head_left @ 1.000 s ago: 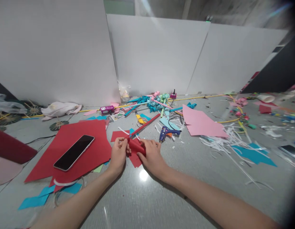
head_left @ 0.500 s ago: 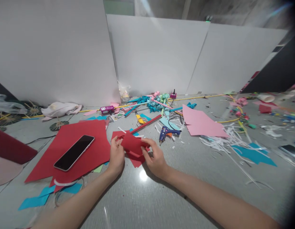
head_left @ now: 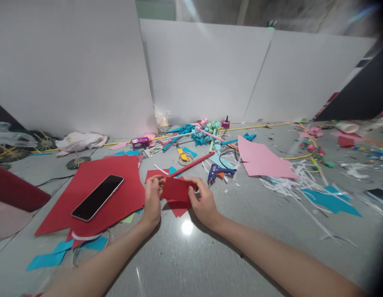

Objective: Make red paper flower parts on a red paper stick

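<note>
Between my two hands is a small piece of red paper (head_left: 176, 189), held just above the floor. My left hand (head_left: 153, 199) has its fingers closed at the paper's left edge. On the other side, my right hand (head_left: 204, 202) pinches the right edge between thumb and fingers. More red paper pieces (head_left: 179, 208) lie beneath the held one. A rolled red paper stick (head_left: 194, 163) rests just beyond, and a blue glue gun (head_left: 213, 174) lies to the right of my right hand.
At left, a phone (head_left: 98, 198) rests on a large red paper sheet (head_left: 129, 173). Pink paper (head_left: 262, 159) and white paper strips (head_left: 290, 181) lie to the right. Behind are crumpled teal paper pieces (head_left: 201, 136), a yellow cord (head_left: 265, 125) and white panels (head_left: 204, 70).
The red paper has turned from a slant to nearly level and shifted slightly right. My right hand has moved a little right with it; both hands still hold it.
</note>
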{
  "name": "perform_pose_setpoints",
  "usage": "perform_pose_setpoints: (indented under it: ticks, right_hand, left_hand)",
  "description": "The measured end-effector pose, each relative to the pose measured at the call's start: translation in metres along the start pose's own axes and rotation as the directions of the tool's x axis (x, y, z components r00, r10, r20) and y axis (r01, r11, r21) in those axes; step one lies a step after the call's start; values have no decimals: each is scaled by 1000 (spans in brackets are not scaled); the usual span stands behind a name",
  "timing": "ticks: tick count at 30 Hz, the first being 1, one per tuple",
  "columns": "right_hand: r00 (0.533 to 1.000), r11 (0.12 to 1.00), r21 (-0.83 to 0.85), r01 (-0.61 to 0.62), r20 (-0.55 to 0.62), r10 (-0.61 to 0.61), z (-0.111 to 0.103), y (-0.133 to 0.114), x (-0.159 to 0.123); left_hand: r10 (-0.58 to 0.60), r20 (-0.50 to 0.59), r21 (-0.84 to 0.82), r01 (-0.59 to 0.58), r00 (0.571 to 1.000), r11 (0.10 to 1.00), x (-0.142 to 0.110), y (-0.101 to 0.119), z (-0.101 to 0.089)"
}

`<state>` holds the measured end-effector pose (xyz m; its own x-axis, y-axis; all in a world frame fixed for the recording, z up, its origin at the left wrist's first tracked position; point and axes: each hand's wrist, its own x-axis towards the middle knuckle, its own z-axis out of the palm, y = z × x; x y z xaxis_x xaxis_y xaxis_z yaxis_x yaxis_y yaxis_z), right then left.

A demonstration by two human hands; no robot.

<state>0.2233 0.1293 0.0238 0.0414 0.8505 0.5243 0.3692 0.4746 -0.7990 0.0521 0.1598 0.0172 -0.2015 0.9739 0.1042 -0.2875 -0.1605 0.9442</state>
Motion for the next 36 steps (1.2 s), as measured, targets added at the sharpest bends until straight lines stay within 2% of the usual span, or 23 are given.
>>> perform_pose_setpoints:
  ticks: [2,4,7,10,12,14,15,16,17,18,19,20,22,23,24,26,30,31,32,34,36]
  right_hand:
    - [1000,1000,0,-12,-6,12,1,2,0]
    - [999,999,-3,-35,-25,35,3,6,0]
    - [997,997,-33,-63,-44,62,4,14,2]
    - [998,988,-154,1,-60,-10,1,12,7]
    - [993,967,-249,60,-88,-84,-5,1,12]
    - [988,957,-274,92,-96,-122,-11,-20,16]
    - [989,959,-252,131,-35,-144,-15,-33,16]
    - [981,961,-205,187,85,-173,-18,-46,16]
    - [946,961,-135,243,253,-203,-20,-60,14]
    - [866,955,-49,292,438,-242,-22,-72,10]
    - [757,950,31,311,596,-267,-22,-82,5]
    - [607,935,126,332,730,-314,-22,-89,-1]
    - [324,896,272,351,862,-389,-18,-94,-16]
    - [225,882,294,368,892,-392,-16,-92,-24]
    - [188,880,262,395,915,-357,-13,-89,-31]
    - [173,879,196,434,940,-295,-8,-82,-42]
    - [104,849,201,489,953,-286,-2,-75,-51]
    - [105,838,198,509,952,-289,-1,-75,-51]
    - [120,827,188,530,949,-292,0,-76,-50]
    - [180,820,163,549,935,-307,3,-76,-47]
    - [236,847,175,502,914,-329,6,-73,-40]
  left_hand:
    - [-61,144,70,51,988,996,-4,4,3]
    - [-88,211,102,67,974,993,-6,6,4]
    - [-90,196,116,68,976,991,-4,3,5]
    - [-90,176,145,64,980,987,0,-2,3]
    - [-93,161,146,69,983,987,2,-4,2]
    - [-91,145,125,73,985,990,3,-5,1]
    - [-85,135,116,70,987,991,4,-5,0]
    - [-80,126,115,66,989,991,4,-6,0]
    - [-79,118,119,65,990,991,4,-6,0]
    - [-80,112,127,66,990,990,4,-6,0]
    - [-84,111,133,69,990,989,4,-6,0]
    - [-90,115,135,74,989,988,4,-6,-1]
    - [-98,129,128,82,987,988,4,-7,-1]
    - [-97,131,123,81,987,989,4,-7,-1]
    - [-96,133,123,80,986,989,4,-7,-1]
    - [-97,131,136,80,987,988,4,-7,-1]
    - [-96,121,164,76,988,984,4,-6,-1]
    - [-98,120,168,77,988,983,4,-6,-1]
    - [-101,120,173,79,988,982,3,-6,-1]
    - [-114,126,180,90,985,980,3,-6,0]
    - [-127,142,186,99,982,978,3,-6,0]
